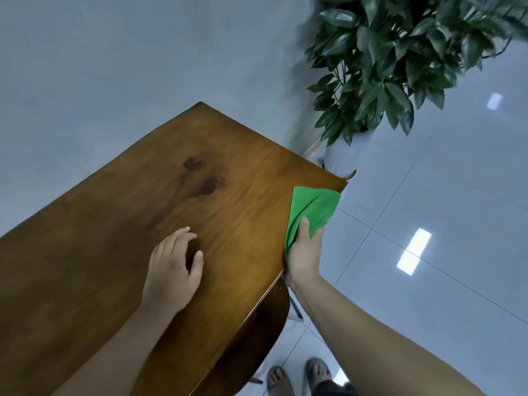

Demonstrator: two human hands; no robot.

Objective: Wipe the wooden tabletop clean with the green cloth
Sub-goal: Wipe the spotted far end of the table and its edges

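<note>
I see the green cloth [313, 208] at the right of the frame, lying over the right corner of the wooden tabletop [137, 224], partly past its edge. My right hand [304, 252] grasps the lower end of the cloth, thumb on top. My left hand [173, 270] rests on the wood at the centre, fingers relaxed and holding nothing. A leafy plant [400, 61] stands at the upper right, on the glossy tiled floor [443, 210].
</note>
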